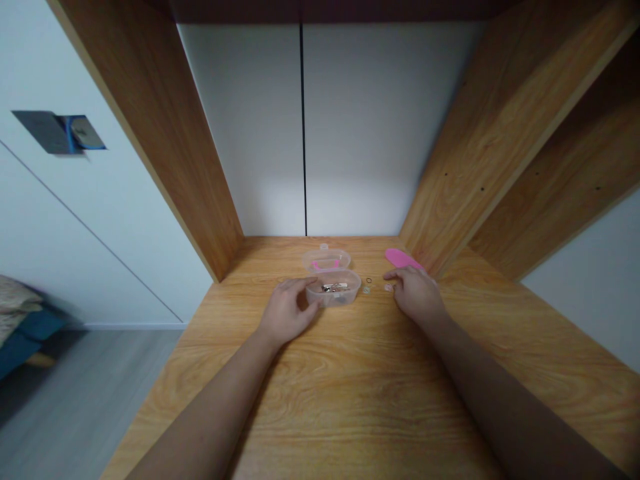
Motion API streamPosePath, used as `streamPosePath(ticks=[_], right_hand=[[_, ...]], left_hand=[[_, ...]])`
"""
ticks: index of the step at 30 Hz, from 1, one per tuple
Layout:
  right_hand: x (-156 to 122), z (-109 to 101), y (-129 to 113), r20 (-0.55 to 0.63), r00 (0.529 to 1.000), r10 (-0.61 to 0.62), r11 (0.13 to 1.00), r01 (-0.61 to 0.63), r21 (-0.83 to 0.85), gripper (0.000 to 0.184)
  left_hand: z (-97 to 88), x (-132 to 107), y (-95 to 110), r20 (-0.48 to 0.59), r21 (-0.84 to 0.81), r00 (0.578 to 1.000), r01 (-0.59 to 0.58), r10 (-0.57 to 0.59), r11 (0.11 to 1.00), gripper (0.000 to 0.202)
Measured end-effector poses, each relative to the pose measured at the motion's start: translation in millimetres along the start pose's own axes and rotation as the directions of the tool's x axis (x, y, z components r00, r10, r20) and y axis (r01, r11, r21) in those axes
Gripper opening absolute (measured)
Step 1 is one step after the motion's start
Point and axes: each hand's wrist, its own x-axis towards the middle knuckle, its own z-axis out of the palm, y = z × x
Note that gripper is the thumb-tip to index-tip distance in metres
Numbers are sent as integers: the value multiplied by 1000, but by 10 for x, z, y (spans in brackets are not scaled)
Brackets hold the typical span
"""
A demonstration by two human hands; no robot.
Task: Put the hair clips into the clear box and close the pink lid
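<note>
head view: pink piece (403,259) behind right hand (417,293)

The bench (350,407) shows honey-brown wood with wavy darker grain. The clear plastic box (334,298) holds silvery metal clips (335,287), and beyond lies a solid pink plastic piece (401,258).

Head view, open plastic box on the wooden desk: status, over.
Left hand against open plastic box, metal clips inside. Right hand beside small metal rings. Pink flat item just behind right hand.
</note>
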Motion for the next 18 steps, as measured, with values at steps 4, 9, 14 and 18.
streamPosePath(ticks=[4, 9, 14, 18], right_hand=[[18, -42, 10, 143, 988, 63, 998, -63, -3, 28], [17, -24, -69, 186, 982, 28, 991, -52, 126, 22], [5, 9, -141, 206, 978, -31, 962, -27, 273, 18], [-3, 8, -165, 203, 979, -22, 954, -41, 299, 21]], left_hand=[[4, -1, 6, -2, 7, 1000, 2, -2, 1000, 37], [3, -1, 8, -9, 15, 1000, 3, -3, 1000, 37], [-8, 7, 16, -1, 11, 1000, -3, 3, 1000, 36], [-10, 6, 20, 2, 7, 1000, 1, -1, 1000, 36]])
